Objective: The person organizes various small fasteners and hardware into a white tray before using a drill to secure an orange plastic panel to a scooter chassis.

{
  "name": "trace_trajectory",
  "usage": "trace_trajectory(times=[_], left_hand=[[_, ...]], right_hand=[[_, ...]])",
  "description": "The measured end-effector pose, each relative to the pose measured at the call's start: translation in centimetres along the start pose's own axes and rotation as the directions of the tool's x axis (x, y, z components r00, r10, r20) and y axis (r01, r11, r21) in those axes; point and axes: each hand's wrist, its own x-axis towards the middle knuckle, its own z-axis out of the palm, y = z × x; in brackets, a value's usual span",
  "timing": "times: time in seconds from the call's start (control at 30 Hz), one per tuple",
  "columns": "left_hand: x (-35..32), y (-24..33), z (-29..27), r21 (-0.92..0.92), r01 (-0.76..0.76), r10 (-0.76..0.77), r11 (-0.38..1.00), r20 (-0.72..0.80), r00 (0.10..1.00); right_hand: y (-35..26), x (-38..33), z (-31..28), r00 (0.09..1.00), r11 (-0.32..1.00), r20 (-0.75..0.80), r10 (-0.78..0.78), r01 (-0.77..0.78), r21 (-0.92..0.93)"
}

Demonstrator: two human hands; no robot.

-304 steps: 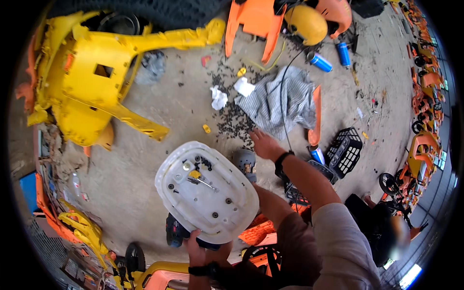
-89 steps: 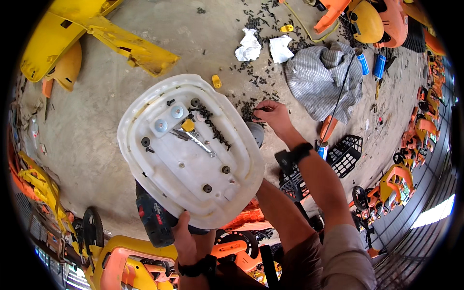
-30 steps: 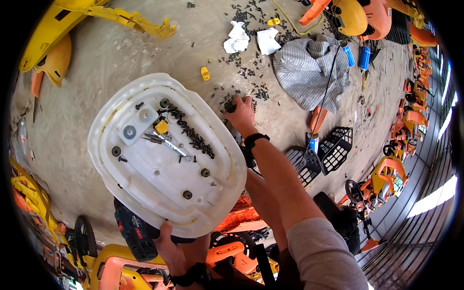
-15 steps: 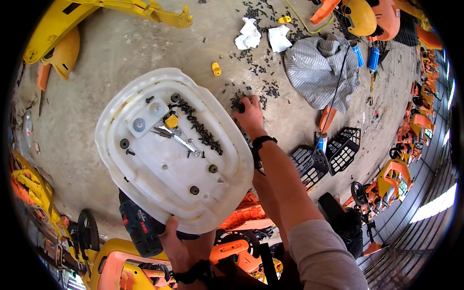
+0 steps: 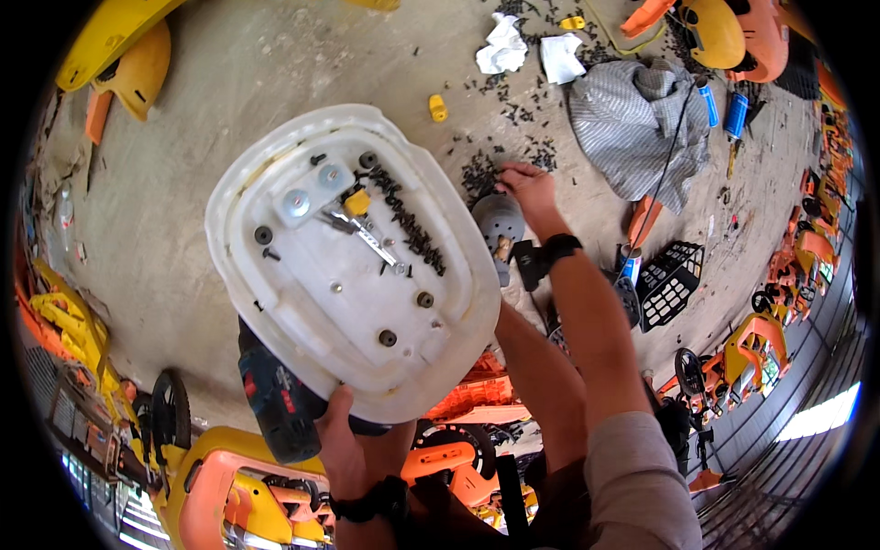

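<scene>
A white plastic tray-like shell with a raised rim is tilted in front of me. My left hand grips its lower edge, thumb on top and fingers hidden underneath. A row of black screws, a chrome wrench, a yellow plastic piece and several dark round bushings lie in it. A dark blue cordless drill shows below the shell, beside my left hand. Over the floor, my right hand pinches its fingers at the edge of a black screw pile; what they hold is too small to make out.
A grey clog stands close to my right hand. Farther off lie a striped grey cloth, white paper, blue cans and a black grille. Orange and yellow vehicle parts surround the area.
My right hand has drawn back to the right from over the screw pile, uncovering it. The grey clog has come into sight. My left hand keeps its grip on the shell.
</scene>
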Motion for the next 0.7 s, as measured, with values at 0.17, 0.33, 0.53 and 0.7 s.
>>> trace_trajectory(times=[0.17,0.33,0.53,0.7], left_hand=[[2.0,-4.1,-2.1,0.043,-0.193,0.193,0.980,0.010,0.981],[1.8,-3.0,-1.4,0.038,-0.215,0.211,0.976,0.090,0.973],[2.2,-3.9,-2.4,0.092,-0.223,0.216,0.971,0.078,0.973],[1.3,-2.2,-0.3,0.043,-0.141,0.139,0.989,0.052,0.989]], right_hand=[[-9.4,-8.1,3.3,0.898,0.965,0.408,0.166,-0.064,-0.254],[-12.4,-18.0,8.0,0.612,0.729,0.783,-0.111,0.585,-0.354],[-11.6,-14.1,5.9,0.787,0.593,0.472,-0.397,0.612,-0.523],[-5.0,-3.9,-1.5,0.963,0.346,0.136,-0.232,0.212,-0.914]])
